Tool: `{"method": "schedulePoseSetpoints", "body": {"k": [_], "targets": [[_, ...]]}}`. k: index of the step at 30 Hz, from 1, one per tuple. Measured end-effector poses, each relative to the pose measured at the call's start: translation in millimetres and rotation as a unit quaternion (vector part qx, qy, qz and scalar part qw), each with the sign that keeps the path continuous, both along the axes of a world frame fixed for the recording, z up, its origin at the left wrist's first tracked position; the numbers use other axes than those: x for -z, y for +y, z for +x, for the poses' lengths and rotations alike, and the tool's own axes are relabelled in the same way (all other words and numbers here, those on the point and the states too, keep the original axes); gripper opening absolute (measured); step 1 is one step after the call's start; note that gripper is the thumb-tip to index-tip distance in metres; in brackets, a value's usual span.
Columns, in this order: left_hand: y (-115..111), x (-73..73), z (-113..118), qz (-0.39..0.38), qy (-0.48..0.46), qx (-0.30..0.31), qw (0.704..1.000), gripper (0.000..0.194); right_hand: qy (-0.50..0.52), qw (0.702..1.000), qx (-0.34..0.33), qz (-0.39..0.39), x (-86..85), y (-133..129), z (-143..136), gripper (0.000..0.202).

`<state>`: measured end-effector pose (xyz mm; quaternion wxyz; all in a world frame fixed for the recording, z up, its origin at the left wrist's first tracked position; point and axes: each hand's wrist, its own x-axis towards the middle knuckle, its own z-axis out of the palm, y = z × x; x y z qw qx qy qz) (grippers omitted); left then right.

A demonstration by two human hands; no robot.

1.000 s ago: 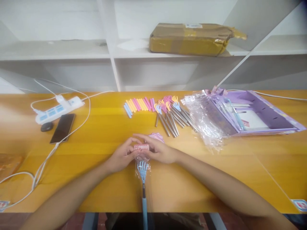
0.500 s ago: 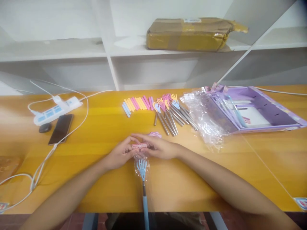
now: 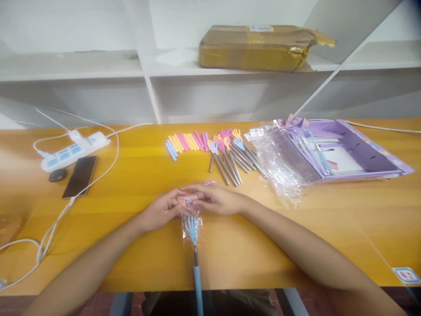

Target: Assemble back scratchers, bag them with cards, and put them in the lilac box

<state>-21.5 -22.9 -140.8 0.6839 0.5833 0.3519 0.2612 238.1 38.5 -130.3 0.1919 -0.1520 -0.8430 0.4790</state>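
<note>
A small pink-and-white card is pinched between my left hand and my right hand, at the top end of a clear plastic bag. Inside the bag lies a blue back scratcher, its claw just below my fingers and its blue handle running past the table's front edge. Fingers of both hands are closed on the card, thumbs on the near side. Whether the card is folded over the bag is hard to see. Behind my right fingers, a pink-purple piece shows in part.
Several back scratchers with bare metal rods lie beyond my hands, beside a row of coloured tubes. To the right are clear bags and a purple box. A power strip, phone and cables lie left.
Both hands keep hold of the card with barely any movement. The whole view has shifted slightly, so things appear a little further left.
</note>
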Motion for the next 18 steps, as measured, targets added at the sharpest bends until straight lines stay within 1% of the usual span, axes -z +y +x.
{"method": "schedulePoseSetpoints", "body": {"k": [4,7,9,10,12,14,15,18], "targets": [[2.2,-0.3,0.0,-0.019,-0.013,0.005,1.000,0.046,-0.002,1.000,-0.003,0.008,-1.6,-0.6,-0.9,0.047],[2.3,2.4,1.3,-0.023,-0.009,-0.033,0.999,0.053,0.002,0.999,0.019,0.046,-3.0,-2.5,-5.1,0.043],[-0.1,5.4,3.4,-0.034,-0.030,-0.065,0.997,0.055,-0.004,0.996,0.066,0.062,-2.5,-3.5,-8.0,0.041],[-2.0,6.8,4.9,-0.045,-0.043,-0.068,0.996,0.057,-0.006,0.993,0.095,0.063,-1.5,-3.6,-9.1,0.041],[-6.8,8.4,8.8,-0.073,-0.040,-0.048,0.995,0.063,-0.009,0.986,0.154,0.057,1.1,-3.1,-10.5,0.040],[-11.1,8.6,12.9,-0.087,0.000,-0.018,0.996,0.069,-0.012,0.977,0.206,0.057,3.2,-2.5,-11.7,0.041],[-12.4,8.3,14.6,-0.090,0.023,-0.009,0.996,0.068,-0.014,0.971,0.233,0.058,3.3,-2.8,-12.5,0.041],[-11.2,6.3,16.7,-0.084,0.055,-0.018,0.995,0.048,-0.004,0.940,0.334,0.060,-2.4,-8.7,-15.9,0.041]]}}
